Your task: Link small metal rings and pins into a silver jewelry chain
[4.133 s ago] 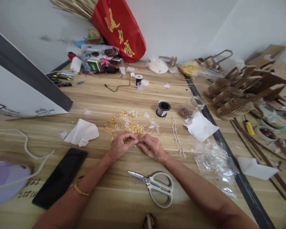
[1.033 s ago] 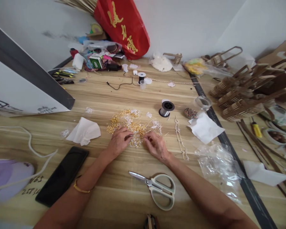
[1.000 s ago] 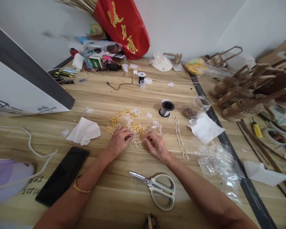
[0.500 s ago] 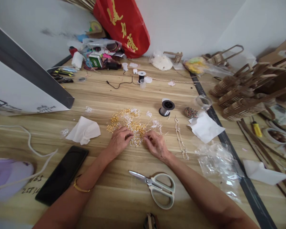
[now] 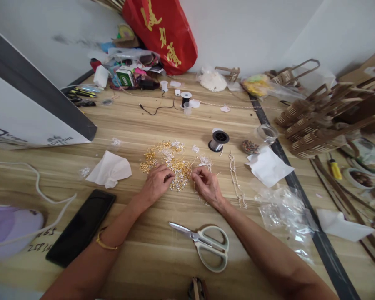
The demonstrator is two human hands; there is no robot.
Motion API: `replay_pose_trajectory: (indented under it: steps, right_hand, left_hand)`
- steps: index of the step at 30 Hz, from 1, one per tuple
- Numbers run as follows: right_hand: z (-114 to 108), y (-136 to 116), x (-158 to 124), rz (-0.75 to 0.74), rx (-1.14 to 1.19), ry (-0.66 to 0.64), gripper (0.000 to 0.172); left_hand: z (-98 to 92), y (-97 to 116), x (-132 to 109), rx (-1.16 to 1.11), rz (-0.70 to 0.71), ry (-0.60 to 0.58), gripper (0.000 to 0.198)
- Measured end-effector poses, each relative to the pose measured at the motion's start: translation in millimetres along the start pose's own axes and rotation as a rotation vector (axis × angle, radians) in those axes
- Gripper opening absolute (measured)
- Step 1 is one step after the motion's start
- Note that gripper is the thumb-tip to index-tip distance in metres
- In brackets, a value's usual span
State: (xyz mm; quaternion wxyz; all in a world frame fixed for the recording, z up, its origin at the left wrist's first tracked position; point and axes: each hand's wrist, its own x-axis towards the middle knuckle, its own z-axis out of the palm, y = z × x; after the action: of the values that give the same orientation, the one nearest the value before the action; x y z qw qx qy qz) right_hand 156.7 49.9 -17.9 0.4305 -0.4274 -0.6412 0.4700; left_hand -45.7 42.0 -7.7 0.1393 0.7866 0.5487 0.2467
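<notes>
Gold and silver beads (image 5: 181, 175) lie in a loose, glittering heap on the wooden table. My left hand (image 5: 156, 184) rests at the heap's left edge, thumb and fingers pinched together; whatever sits between them is too small to name. On the right side my right hand (image 5: 207, 186) also pinches, just off the beads, with its held item hidden. A thin strand with small bits shows below its palm. Thin silver pins (image 5: 205, 161) lie just beyond the right fingers. A beaded chain (image 5: 234, 177) stretches out to the right of that hand.
Scissors (image 5: 203, 243) lie between my forearms, a black phone (image 5: 81, 227) beside the left one. A wire spool (image 5: 218, 141) stands behind the beads. A jar (image 5: 265, 135), white paper (image 5: 270, 166) and plastic bags (image 5: 289, 212) are at right; a large box (image 5: 34, 104) stands left.
My right hand has shifted slightly right, away from the bead heap, and its fingers have curled in more. A thin strand now shows beneath it. My left hand has stayed nearly still.
</notes>
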Motion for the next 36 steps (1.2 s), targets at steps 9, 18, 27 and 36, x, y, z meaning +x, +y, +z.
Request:
replay_pose_trajectory:
  steps: [9,18,27,36]
  right_hand:
    - [-3.9,-2.3,3.7,0.085,0.106,-0.014,0.021]
    - [-4.4,-3.8,5.3,0.142,0.258,-0.037,0.024]
    - [-4.9,-3.4,4.5,0.113,0.242,-0.033,0.023]
    - [-4.7,-2.2,5.3,0.112,0.243,-0.033,0.025]
  left_hand:
    - [1.9,-1.6,-0.5,-0.009,0.007,0.017,0.011]
    - [2.1,-1.6,-0.1,-0.027,0.006,0.033,0.009]
    - [2.3,-2.1,-0.4,-0.044,0.007,0.038,0.009]
    - [1.3,-1.3,0.1,-0.083,0.011,0.106,0.009]
